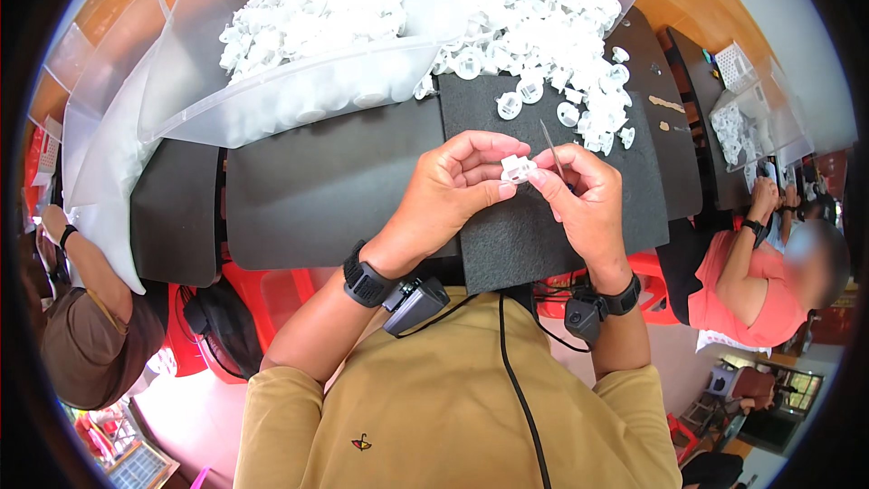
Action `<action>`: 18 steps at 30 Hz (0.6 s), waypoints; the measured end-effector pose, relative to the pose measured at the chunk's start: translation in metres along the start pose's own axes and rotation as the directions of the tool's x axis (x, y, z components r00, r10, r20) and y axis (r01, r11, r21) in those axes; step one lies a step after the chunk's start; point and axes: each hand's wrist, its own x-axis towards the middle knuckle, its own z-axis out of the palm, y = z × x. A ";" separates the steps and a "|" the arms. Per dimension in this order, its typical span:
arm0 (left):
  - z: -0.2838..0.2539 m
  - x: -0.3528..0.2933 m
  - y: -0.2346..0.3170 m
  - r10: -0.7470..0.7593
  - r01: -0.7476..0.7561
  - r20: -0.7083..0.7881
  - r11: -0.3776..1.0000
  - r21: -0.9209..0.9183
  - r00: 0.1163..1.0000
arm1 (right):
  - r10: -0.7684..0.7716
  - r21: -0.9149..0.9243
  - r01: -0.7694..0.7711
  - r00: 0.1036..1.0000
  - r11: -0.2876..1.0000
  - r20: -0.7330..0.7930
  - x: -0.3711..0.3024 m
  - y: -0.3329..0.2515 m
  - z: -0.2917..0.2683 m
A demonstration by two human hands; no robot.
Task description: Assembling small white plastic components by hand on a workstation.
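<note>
White plastic part (518, 169), long axis roughly sideways, pinched between left hand (457, 177) and right hand (584, 186)

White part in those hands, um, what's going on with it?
The person's left hand and right hand hold a small white part by the fingertips above a black mat. The right hand also holds a thin pointed tool. A loose heap of white parts lies ahead, with more in a clear bin to the left.
</note>
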 end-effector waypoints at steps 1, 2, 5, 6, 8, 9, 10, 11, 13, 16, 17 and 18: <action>0.000 0.000 -0.001 -0.008 0.008 0.000 1.000 -0.012 1.000 | 0.008 -0.001 -0.008 1.000 1.000 0.001 0.000 0.000 0.000; 0.000 0.001 -0.001 -0.016 0.016 -0.001 1.000 -0.024 1.000 | 0.015 -0.003 -0.015 1.000 1.000 0.003 -0.001 0.000 -0.001; 0.000 0.000 -0.002 -0.044 0.044 -0.011 0.998 -0.040 0.999 | 0.032 0.002 -0.032 0.999 0.999 0.011 0.000 0.001 -0.001; -0.001 0.001 -0.002 -0.044 0.043 -0.011 0.998 -0.040 0.999 | 0.032 0.002 -0.032 0.999 1.000 0.012 0.000 0.001 -0.001; -0.002 0.002 -0.003 -0.066 0.066 -0.008 0.995 -0.075 0.998 | 0.056 0.022 -0.056 0.998 0.998 0.023 0.002 -0.001 -0.001; -0.002 0.002 -0.003 -0.065 0.065 -0.008 0.995 -0.076 0.998 | 0.055 0.021 -0.056 0.998 0.998 0.023 0.002 0.000 -0.002; -0.003 0.003 -0.003 -0.081 0.080 -0.006 0.993 -0.091 0.997 | 0.072 0.022 -0.073 0.997 0.997 0.030 0.003 0.000 -0.002; -0.004 0.003 -0.004 -0.096 0.095 -0.004 0.990 -0.106 0.995 | 0.089 0.023 -0.090 0.995 0.996 0.036 0.004 0.000 -0.003; -0.006 0.003 -0.005 -0.103 0.103 0.000 0.989 -0.107 0.995 | 0.093 0.044 -0.095 0.994 0.994 0.049 0.006 -0.002 -0.003; -0.005 0.002 -0.003 -0.129 0.129 0.008 0.983 -0.133 0.992 | 0.072 0.048 -0.076 0.994 0.996 0.082 0.010 -0.004 -0.005; -0.005 0.002 -0.002 -0.150 0.150 0.010 0.976 -0.158 0.989 | 0.050 0.031 -0.054 0.993 0.998 0.104 0.011 -0.005 -0.007; -0.005 0.003 -0.005 -0.142 0.142 0.015 0.978 -0.150 0.990 | 0.039 0.032 -0.042 0.994 0.999 0.100 0.016 -0.011 -0.011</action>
